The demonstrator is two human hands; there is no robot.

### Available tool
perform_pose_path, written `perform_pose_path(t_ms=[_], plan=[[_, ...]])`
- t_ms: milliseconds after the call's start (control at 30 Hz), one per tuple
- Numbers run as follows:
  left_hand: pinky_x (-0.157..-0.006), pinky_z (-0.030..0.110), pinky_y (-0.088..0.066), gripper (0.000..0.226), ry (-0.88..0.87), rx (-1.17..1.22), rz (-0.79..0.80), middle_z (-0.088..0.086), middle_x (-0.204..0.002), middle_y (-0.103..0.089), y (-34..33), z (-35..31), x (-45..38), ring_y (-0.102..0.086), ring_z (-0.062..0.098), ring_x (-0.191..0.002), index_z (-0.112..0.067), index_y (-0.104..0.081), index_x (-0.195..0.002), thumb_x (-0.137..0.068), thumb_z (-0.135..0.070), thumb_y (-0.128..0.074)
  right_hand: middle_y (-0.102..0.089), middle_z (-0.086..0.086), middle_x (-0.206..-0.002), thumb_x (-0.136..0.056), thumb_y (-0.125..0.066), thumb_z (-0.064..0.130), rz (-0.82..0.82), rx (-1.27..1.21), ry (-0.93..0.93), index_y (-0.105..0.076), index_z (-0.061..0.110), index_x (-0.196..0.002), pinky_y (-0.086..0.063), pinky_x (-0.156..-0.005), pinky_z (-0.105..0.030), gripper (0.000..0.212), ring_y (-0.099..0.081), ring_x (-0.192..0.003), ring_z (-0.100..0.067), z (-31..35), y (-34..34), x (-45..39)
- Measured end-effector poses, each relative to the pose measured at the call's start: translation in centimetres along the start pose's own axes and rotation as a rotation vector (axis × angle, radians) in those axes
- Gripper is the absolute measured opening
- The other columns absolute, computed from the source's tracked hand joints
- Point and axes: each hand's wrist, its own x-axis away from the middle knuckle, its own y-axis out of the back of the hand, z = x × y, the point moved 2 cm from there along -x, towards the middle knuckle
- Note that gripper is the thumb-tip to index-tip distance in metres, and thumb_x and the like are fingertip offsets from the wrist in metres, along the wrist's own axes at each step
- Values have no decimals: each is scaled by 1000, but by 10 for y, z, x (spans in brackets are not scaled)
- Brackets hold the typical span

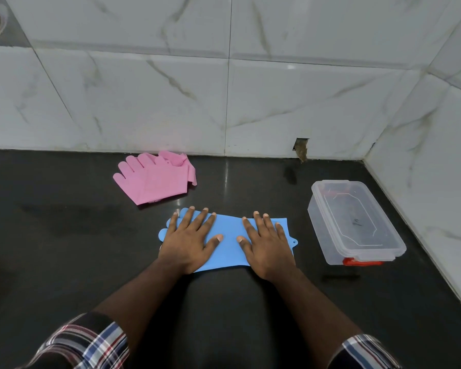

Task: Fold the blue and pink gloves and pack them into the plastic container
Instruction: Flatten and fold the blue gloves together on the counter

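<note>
A blue glove (pixel 228 230) lies flat on the black counter (pixel 64 235), its fingers pointing left. My left hand (pixel 189 238) presses flat on its finger end with straight, spread fingers. On the cuff end my right hand (pixel 266 243) lies flat in the same way. The pink gloves (pixel 157 179) sit in a loose pile farther back and to the left, near the wall. A clear plastic container (pixel 354 222) with its lid on and a red latch stands to the right of the blue glove.
White marble-patterned tiled walls (pixel 224 89) close the counter at the back and on the right. A small broken hole (pixel 301 147) shows at the foot of the back wall. Bare black counter stretches to the left and in front.
</note>
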Motion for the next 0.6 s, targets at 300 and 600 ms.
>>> perform_pose_path(t_ms=[300,600], plan=[[-118,52,21,79,-34,-33,37,-7,-167,15,7,1,2,26,22,-151,-35,7,-159,-92,-75,-3,13,3,-165,-95,-6,66,44,18,4,5,35,-155,13,-116,-40,69,14,-151,-21,1,1,0],[-120,57,14,89,29,-80,23,-2,-167,17,14,20,17,17,21,-154,-36,10,-158,-83,-84,3,14,3,-165,-94,-5,66,67,15,5,5,35,-156,12,-118,-41,70,16,-151,-21,1,4,1]])
